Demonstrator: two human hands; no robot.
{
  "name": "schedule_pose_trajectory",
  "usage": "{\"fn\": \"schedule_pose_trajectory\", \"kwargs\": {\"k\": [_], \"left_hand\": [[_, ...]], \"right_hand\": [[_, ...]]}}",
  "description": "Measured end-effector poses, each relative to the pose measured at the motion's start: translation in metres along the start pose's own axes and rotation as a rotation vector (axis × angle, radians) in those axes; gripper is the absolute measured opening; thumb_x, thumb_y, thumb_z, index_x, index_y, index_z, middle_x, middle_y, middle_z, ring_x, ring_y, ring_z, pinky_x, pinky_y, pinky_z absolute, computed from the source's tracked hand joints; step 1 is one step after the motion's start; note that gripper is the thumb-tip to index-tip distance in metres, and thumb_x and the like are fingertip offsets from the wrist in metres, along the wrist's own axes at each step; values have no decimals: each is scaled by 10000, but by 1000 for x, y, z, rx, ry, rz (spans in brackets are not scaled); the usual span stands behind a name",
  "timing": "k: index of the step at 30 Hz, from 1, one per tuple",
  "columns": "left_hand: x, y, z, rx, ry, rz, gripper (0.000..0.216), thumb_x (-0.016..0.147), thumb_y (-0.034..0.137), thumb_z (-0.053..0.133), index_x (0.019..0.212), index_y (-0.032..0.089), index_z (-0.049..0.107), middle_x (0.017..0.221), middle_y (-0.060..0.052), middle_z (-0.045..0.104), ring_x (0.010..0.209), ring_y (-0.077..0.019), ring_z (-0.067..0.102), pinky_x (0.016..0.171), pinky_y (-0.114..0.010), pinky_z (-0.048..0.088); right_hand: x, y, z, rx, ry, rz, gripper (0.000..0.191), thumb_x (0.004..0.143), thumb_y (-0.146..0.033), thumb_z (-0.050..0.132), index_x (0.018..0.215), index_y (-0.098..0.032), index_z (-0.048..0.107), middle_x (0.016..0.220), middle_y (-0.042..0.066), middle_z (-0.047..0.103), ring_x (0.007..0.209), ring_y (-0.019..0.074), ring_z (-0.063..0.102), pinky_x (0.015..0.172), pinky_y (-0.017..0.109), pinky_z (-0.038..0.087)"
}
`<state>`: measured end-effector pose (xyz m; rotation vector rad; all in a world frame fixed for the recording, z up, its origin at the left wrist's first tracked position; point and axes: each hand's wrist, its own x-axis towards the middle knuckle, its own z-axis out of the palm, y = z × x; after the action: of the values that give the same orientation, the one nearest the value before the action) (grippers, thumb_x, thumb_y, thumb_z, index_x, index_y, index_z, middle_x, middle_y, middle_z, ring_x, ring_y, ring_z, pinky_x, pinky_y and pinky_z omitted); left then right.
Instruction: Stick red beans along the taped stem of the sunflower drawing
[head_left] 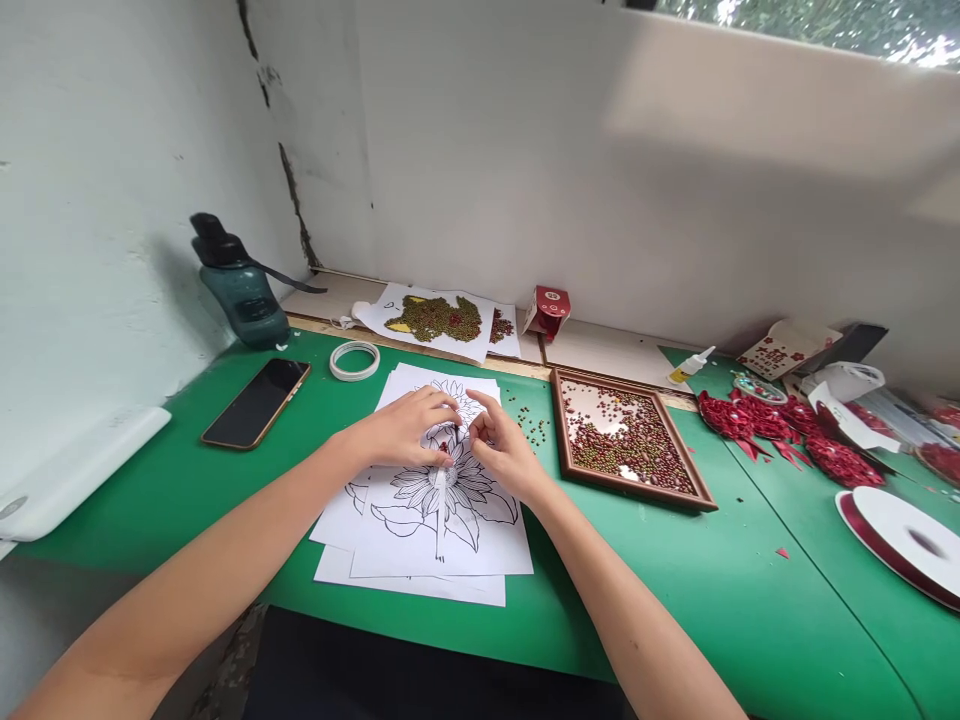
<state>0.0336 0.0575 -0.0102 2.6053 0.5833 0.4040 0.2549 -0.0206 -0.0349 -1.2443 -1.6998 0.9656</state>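
Note:
A stack of white sheets with a black line drawing of a sunflower lies on the green table. My left hand rests on the flower's head, fingers curled and pressed down, with a small white tube-like thing poking out beneath it. My right hand sits just to its right, fingers pinched together over the same spot. A few dark red beads show on the paper between the hands.
A wooden-framed tray of red and green beads lies right of the paper. A phone, tape roll and dark bottle stand at left. A finished bead picture, glue bottle, red ribbon pieces and ribbon spool lie beyond.

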Motion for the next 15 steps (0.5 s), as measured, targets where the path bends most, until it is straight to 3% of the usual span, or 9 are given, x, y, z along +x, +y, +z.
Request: {"fn": "schedule_pose_trajectory", "kwargs": {"k": [10,15], "left_hand": [[-4,-6,6,-18,-11,-30,729,734,656,826,1349,327,615,1490,-75,534,1358,-350,476,1062,-477,455],[-4,-4,2,0,-25,-60,513,925,560,679,1370,320,595,1484,-61,558,1382,-310,477,1072,-429,445]], "right_hand": [[-3,-10,-1,-80,-84,-2,761,819,-95,552,1533,-308,395,852,-20,630,724,152,565,751,338,495],[-4,-8,-1,-61,-103,-10,749,844,-118,580,1540,-327,397,870,-13,661,728,160,579,762,351,512]]}}
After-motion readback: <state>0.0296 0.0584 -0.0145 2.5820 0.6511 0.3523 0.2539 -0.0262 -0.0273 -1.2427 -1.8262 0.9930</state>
